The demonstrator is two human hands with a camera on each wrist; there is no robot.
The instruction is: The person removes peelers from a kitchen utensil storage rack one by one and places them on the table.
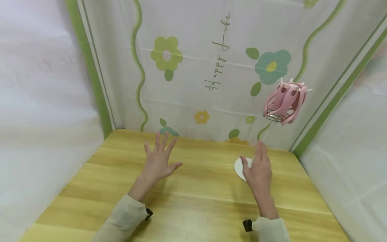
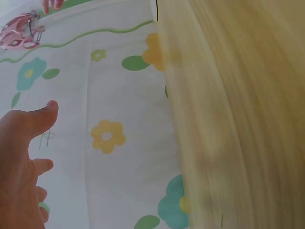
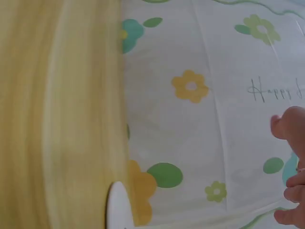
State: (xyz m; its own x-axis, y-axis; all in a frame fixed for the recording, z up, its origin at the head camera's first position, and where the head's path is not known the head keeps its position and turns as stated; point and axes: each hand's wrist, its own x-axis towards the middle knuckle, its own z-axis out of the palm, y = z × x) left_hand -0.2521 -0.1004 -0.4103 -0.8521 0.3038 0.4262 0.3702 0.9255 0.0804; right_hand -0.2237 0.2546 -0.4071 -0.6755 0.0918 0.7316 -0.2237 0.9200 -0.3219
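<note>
My left hand [image 1: 157,164] is spread over the left half of the wooden table [image 1: 193,188], its fingers and thumb wide apart, holding nothing. In the left wrist view, the thumb [image 2: 40,119] stands out from the fingers. My right hand [image 1: 259,171] reaches forward with straight fingers and the thumb apart. It overlaps a flat white disc [image 1: 240,168] on the table and hides part of it; the disc's edge [image 3: 118,210] shows low in the right wrist view. Beyond that hand, higher up, is a bundle of pink curved pieces [image 1: 285,102] with metal parts and thin white prongs around its top.
A white curtain [image 1: 193,80] with flowers, wavy green lines and writing rises behind the table's far edge. More white sheets with green borders [image 1: 90,67] enclose the left and right sides. Black bands [image 1: 248,225] sit at my light sleeve cuffs.
</note>
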